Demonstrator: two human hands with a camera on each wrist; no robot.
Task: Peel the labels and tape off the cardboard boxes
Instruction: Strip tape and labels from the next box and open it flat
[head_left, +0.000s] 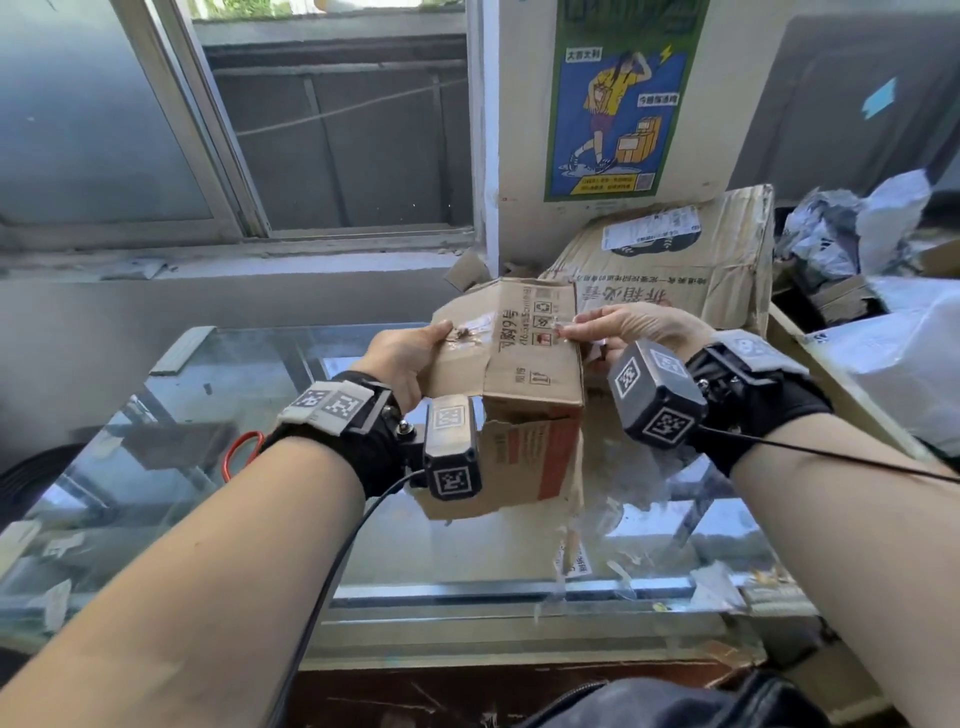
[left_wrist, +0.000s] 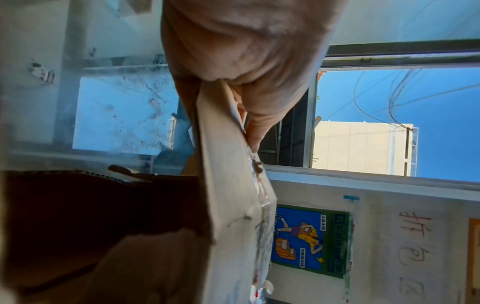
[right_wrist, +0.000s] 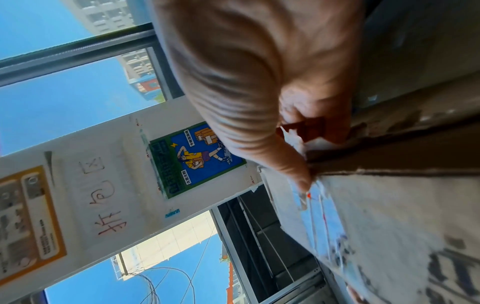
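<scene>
I hold a small worn cardboard box (head_left: 524, 374) above a glass counter, its printed top panel facing up. My left hand (head_left: 410, 353) grips the box's left flap, thumb on top beside a torn tape remnant (head_left: 470, 328). In the left wrist view, that hand (left_wrist: 246, 61) pinches the flap's edge (left_wrist: 233, 205). My right hand (head_left: 623, 327) is at the box's right edge. Its thumb tip rests on a strip of clear tape (right_wrist: 311, 205) on the panel (right_wrist: 389, 226). Its curled fingers hold a peeled scrap (right_wrist: 307, 128), which also shows as a white scrap (head_left: 596, 352) under the hand.
A larger flattened cardboard box (head_left: 727, 280) with a white shipping label (head_left: 652, 228) leans behind. Crumpled plastic bags (head_left: 857, 234) pile up at the right. Torn tape bits (head_left: 571, 561) lie on the glass counter (head_left: 208, 415). A window and a poster (head_left: 618, 93) stand ahead.
</scene>
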